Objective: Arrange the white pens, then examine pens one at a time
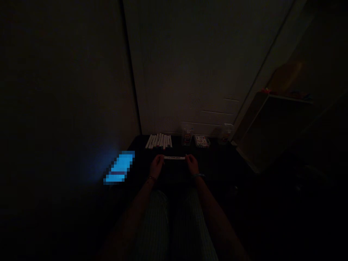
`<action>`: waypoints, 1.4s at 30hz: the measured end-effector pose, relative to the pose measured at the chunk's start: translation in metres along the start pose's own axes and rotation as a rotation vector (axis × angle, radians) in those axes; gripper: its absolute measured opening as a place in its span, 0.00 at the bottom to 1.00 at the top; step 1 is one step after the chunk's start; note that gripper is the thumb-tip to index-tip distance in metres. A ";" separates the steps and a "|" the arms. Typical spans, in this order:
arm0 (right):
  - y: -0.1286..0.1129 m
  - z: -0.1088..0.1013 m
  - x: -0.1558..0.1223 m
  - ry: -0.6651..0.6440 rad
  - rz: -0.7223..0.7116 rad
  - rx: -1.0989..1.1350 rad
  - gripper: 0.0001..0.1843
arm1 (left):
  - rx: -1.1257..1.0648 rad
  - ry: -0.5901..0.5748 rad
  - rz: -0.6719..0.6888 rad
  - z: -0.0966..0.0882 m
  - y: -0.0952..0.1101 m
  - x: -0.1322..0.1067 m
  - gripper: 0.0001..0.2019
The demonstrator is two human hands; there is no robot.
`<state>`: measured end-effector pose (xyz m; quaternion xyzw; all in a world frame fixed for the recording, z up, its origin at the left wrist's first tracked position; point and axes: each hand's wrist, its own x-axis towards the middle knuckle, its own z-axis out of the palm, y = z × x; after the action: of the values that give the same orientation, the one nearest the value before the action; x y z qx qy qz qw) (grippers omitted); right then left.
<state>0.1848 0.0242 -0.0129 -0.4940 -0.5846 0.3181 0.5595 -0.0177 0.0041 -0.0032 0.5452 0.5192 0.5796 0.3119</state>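
A white marker (174,158) with dark print along its barrel lies level between my two hands. My left hand (157,165) pinches its left end, and my right hand (192,164) pinches its right end. Both hands are just above or at the dark tabletop; the dim light hides which. Behind my left hand, several white markers (159,141) lie side by side in a row. Beyond my right hand sits a small white pack (201,141) with coloured print, its contents too dark to make out.
A clear container (187,137) stands by the wall, and another clear container (225,134) is farther right. A glowing blue, pixelated screen (119,168) lies at the left edge of the black table (217,163). On the right rises a shelf unit (285,97) with items on top.
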 end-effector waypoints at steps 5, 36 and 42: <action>-0.003 -0.001 0.000 0.001 -0.001 -0.006 0.20 | 0.008 0.015 -0.001 0.001 0.002 -0.001 0.15; -0.003 -0.001 -0.001 0.005 -0.013 0.014 0.19 | 0.019 -0.013 -0.012 0.001 -0.007 0.002 0.16; 0.002 0.000 0.002 0.000 -0.008 0.009 0.19 | 0.013 -0.013 -0.023 0.000 -0.006 0.001 0.16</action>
<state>0.1854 0.0261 -0.0139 -0.4891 -0.5850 0.3186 0.5631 -0.0188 0.0070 -0.0080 0.5448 0.5272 0.5691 0.3183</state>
